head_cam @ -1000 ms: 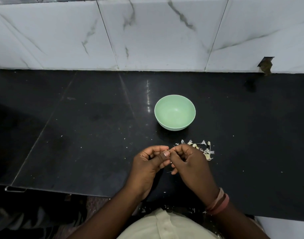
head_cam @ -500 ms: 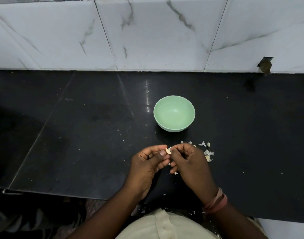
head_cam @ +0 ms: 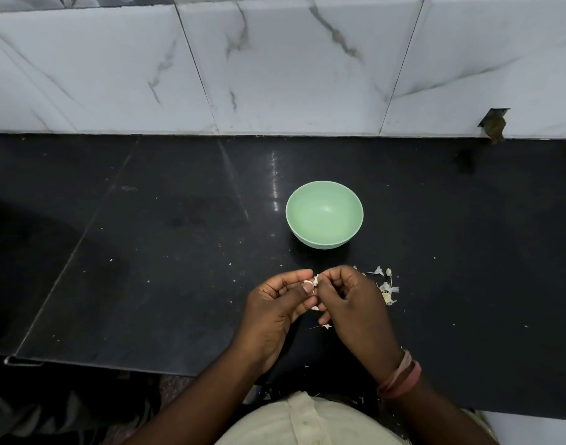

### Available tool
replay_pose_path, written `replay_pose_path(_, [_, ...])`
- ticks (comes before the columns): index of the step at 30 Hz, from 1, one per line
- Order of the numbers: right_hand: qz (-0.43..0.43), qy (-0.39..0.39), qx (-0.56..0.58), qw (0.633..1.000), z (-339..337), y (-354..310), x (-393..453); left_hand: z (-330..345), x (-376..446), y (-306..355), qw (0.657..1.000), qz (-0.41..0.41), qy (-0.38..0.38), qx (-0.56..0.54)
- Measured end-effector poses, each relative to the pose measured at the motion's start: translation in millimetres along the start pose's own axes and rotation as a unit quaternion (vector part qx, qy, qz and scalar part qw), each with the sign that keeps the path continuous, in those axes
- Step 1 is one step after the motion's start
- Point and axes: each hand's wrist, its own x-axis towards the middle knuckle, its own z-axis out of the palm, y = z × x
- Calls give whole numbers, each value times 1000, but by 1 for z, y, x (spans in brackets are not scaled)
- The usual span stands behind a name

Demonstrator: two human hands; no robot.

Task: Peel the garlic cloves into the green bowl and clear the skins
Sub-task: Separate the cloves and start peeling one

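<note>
Your left hand (head_cam: pixel 277 305) and right hand (head_cam: pixel 350 303) meet fingertip to fingertip, fingers curled, thumbs pinching inward. Your left forearm runs in from 7 o'clock, the right from 5 o'clock, bands (head_cam: pixel 400 377) circling its wrist.

Both hands, L (head_cam: pixel 277 305) & R (head_cam: pixel 350 303), pinching garlic clove (head_cam: pixel 312 282) near green bowl (head_cam: pixel 324 216); skins (head_cam: pixel 386 289) beside R.

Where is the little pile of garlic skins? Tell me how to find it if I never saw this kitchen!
Start at the black counter under the white marble wall. Find the green bowl, the only dish there, then look nearer to the person, just past the right hand. The garlic skins are the cluster of pale, papery flakes with thin stems, bigger and thicker than the tiny white specks scattered elsewhere.
</note>
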Motion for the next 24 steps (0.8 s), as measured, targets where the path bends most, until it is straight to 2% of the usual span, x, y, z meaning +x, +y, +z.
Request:
replay_pose_path(15, [-2, 46, -3, 999, -1, 5, 3, -5, 1, 1, 1000, -15, 7, -13])
replay_pose_path(20, [-14, -4, -12, 1000, 2, 12, 5, -5, 2, -1, 1000, 6, 13, 8])
replay_pose_path(24, [-21, -36, 26, 999, 6, 7, 4, -7, 3, -2, 997, 43, 27, 57])
